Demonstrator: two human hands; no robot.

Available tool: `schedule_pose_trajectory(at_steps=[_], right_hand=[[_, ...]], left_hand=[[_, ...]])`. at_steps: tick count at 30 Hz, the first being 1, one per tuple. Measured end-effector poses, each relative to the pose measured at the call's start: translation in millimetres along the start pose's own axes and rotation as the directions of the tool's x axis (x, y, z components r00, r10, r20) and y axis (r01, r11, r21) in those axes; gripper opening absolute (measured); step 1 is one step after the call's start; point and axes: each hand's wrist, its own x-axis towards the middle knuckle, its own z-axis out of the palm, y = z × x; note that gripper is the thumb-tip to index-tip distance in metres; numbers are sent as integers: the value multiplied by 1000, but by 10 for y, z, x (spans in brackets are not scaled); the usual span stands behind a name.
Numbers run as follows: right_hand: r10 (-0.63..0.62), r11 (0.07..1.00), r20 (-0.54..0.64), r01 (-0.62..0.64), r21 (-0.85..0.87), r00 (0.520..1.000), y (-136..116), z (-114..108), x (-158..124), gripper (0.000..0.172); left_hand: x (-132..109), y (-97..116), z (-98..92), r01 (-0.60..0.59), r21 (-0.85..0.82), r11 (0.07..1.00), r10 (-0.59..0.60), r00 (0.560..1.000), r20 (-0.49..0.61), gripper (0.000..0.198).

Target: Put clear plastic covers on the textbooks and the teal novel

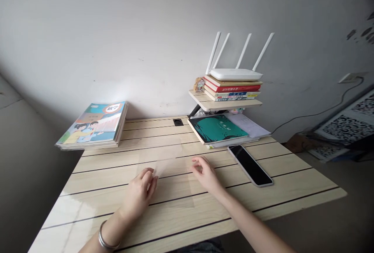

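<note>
My left hand (138, 192), with a metal bangle (108, 237) on its wrist, pinches the near edge of a thin clear plastic sheet (166, 160) above the pale wood-striped table (122, 210). The sheet is faint, and its far edges are hard to make out. My right hand (205, 174) hovers to the right of the sheet, its fingers curled and apart, holding nothing. Nearest to it, a black-screened smartphone (250, 165) in a pale case lies face up on the table.
A stack of textbooks (92, 125) overhangs the table's back left corner. A green notebook (217, 129) and papers lie at back right under a small shelf (224, 104) bearing books and a white router (236, 74). A cable runs along the wall at right.
</note>
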Motion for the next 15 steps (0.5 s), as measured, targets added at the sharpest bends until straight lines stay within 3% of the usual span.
schedule_pose_trajectory(at_steps=[3, 5, 7, 10, 15], right_hand=[[-220, 902, -89, 168, -398, 971, 8, -158, 224, 21], [-235, 767, -81, 134, -627, 969, -11, -240, 417, 29], [-174, 630, -77, 51, -775, 982, -22, -285, 613, 39], [-52, 486, -63, -30, -874, 997, -15, -311, 854, 45], [38, 396, 83, 61, -916, 996, -12, -436, 1042, 25]], left_hand=[[-92, -18, 55, -80, 5, 997, 79, 994, 73, 15], [-122, -31, 85, -125, 25, 992, 123, 988, 95, 14], [-126, -40, 98, -158, 44, 987, 152, 982, 110, 14], [-111, -52, 81, -175, 44, 984, 167, 976, 141, 16], [-94, -80, 25, -138, 11, 990, 134, 971, 197, 17]])
